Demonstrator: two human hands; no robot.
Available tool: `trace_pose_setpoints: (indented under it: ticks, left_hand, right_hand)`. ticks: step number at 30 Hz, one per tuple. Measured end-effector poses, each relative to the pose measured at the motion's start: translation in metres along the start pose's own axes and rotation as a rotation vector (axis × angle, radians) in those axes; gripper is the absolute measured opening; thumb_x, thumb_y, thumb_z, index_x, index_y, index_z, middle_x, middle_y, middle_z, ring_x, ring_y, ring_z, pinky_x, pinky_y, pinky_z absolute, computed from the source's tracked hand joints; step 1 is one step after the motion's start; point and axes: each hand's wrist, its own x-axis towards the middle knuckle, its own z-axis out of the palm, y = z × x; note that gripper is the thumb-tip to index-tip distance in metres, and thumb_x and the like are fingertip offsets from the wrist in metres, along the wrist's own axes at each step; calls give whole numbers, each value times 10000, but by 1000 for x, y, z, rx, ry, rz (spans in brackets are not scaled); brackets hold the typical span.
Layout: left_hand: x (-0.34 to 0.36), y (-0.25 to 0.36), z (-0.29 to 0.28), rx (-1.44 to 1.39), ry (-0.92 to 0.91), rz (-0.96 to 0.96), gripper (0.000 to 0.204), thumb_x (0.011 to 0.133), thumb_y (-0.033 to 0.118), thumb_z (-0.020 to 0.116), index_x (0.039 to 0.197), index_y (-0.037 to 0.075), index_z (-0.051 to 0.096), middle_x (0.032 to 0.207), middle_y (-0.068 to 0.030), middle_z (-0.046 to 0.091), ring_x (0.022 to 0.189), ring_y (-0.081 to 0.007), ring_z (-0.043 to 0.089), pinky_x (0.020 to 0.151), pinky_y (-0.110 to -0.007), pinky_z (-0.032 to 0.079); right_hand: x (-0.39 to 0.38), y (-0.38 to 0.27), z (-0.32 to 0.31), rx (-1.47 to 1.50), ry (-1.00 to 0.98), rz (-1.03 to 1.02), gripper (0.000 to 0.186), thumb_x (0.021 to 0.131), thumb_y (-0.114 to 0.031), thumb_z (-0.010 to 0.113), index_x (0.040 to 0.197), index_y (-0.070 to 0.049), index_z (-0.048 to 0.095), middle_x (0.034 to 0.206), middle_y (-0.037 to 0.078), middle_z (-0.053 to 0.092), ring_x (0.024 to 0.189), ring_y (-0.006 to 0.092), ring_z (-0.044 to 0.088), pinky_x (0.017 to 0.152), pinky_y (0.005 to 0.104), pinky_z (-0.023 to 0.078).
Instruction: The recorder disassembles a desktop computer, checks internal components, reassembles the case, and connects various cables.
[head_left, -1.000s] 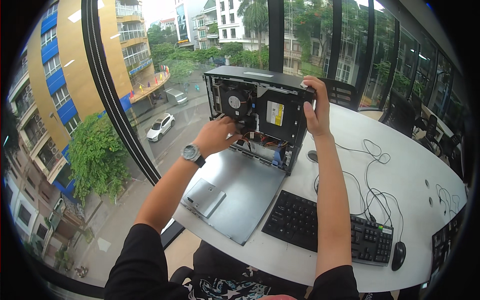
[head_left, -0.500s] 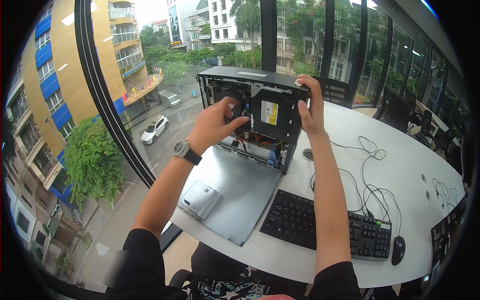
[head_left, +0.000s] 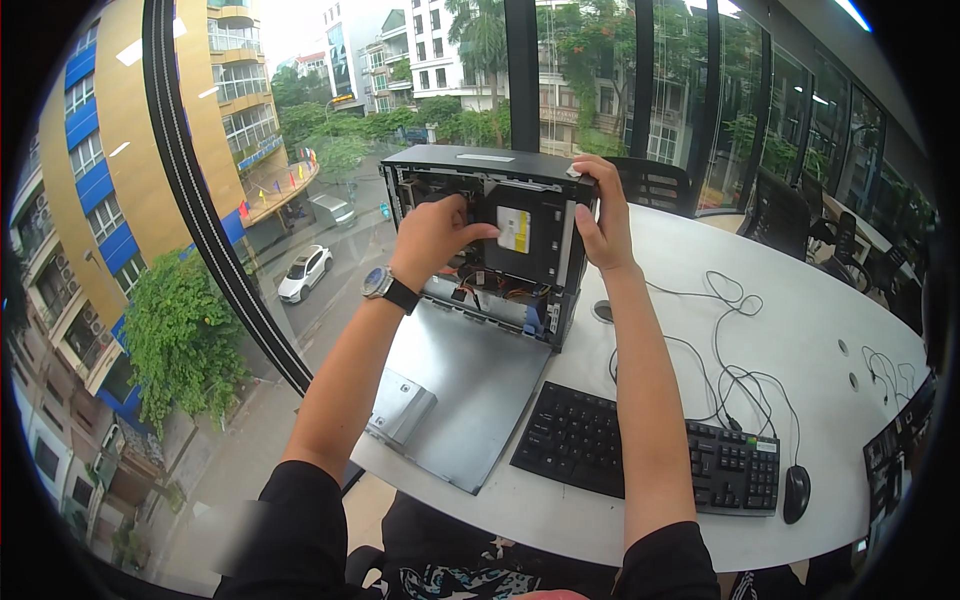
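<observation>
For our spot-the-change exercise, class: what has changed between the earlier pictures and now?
The left hand has moved up across the open side of the computer, from near the cables toward the top; whether its fingers hold anything is hidden. The right hand still grips the computer's upper right corner; the metal panel and keyboard lie as before.

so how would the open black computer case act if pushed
The open black computer case may tip, since it stands on a narrow side; the right hand gripping its top corner probably steadies it. It's likely fairly heavy, with parts packed inside.
</observation>
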Motion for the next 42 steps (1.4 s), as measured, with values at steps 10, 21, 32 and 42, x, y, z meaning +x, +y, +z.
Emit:
trace_pose_setpoints:
  ticks: [10, 21, 32, 42]
  left_hand:
    - [-30, -5, -27, -448, -198, -22, 414, 849, 348, 860, 937, -22, 695, 714, 31, 632, 682, -16, 541, 581, -240, 427]
    - [-97, 6, -53, -1203, -422, -505, 292, 937, 200, 711, 1120, -28, 706, 970, -50, 752, 826, -113, 708, 761, -231, 530]
    - [-116, -28, -15, -1030, -668, -841, 356, 970, 351, 716, 1086, 18, 669, 946, -41, 709, 787, -97, 684, 709, -257, 545]
    - [-105, -31, 9, -505, -962, -622, 599, 919, 577, 724, 924, -21, 696, 612, -9, 559, 547, -115, 621, 518, -225, 494]
  right_hand:
    - [0, 4, 1, -13, 15, -22, 504, 896, -371, 603, 1284, -54, 547, 1312, 190, 563, 1223, 373, 565, 1062, 417, 440]
    - [-4, 12, 3, -9, 24, -48, 493, 921, -391, 603, 1267, -44, 554, 1274, 173, 579, 1221, 359, 558, 1063, 405, 431]
    - [-3, 16, 4, -29, 51, -97, 482, 919, -406, 604, 1272, -80, 564, 1280, 134, 589, 1183, 332, 582, 1026, 395, 464]
    - [-5, 18, 5, -24, 39, -64, 476, 920, -398, 604, 1268, -76, 564, 1276, 133, 585, 1175, 328, 583, 1019, 395, 467]
